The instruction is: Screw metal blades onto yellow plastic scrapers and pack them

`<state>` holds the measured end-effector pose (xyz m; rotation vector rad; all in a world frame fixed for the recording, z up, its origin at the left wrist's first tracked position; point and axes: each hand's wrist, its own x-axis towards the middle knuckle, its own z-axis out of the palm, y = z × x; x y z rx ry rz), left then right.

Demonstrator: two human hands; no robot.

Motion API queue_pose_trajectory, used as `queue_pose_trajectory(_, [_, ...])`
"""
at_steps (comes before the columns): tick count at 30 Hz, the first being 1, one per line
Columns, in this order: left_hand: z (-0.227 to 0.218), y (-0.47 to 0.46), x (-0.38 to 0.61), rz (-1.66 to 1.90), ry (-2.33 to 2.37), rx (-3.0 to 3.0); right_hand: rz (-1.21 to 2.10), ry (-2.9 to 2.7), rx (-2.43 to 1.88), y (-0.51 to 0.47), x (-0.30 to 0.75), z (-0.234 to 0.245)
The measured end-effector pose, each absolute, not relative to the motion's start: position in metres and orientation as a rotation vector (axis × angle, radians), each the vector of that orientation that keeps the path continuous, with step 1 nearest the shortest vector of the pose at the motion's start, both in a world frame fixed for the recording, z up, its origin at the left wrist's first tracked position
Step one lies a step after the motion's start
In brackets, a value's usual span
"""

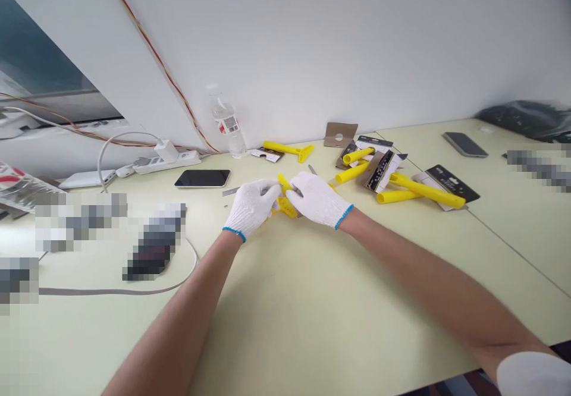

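Observation:
White knit gloves with blue cuffs cover both of my hands. My left hand [255, 206] and my right hand [317, 198] meet over the table, fingers closed in a pinch on a small yellow plastic piece [284, 181] between them. Just below it a yellow scraper head [287, 207] shows between the hands; its handle is mostly hidden by the left hand. Beside the left hand lies a thin metal blade [230, 192], and another metal strip [312, 170] lies beyond the right hand. Behind them rests a yellow scraper [289, 148] on a card.
Several yellow scrapers [428, 190] and black cards [450, 183] lie to the right. A water bottle [229, 125] stands by the wall. Phones [203, 178] lie left and right [464, 144]. A power strip [168, 161] and white cable [191, 265] are at left.

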<state>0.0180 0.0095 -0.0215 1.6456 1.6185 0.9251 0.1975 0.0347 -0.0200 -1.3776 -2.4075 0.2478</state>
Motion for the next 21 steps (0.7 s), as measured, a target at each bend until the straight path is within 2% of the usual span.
queue_pose_trajectory(6, [-0.019,0.009,0.017,0.955,1.568,1.599,0.268,-2.397,-1.389,0.035,0.199,-0.016])
queue_pose_trajectory(14, [-0.028,0.01,0.019,0.943,1.632,1.661,0.08,-2.461,-1.351,0.033,0.197,-0.026])
queue_pose_trajectory(21, [-0.028,0.01,0.017,0.925,1.652,1.713,0.043,-2.447,-1.336,0.031,0.194,-0.036])
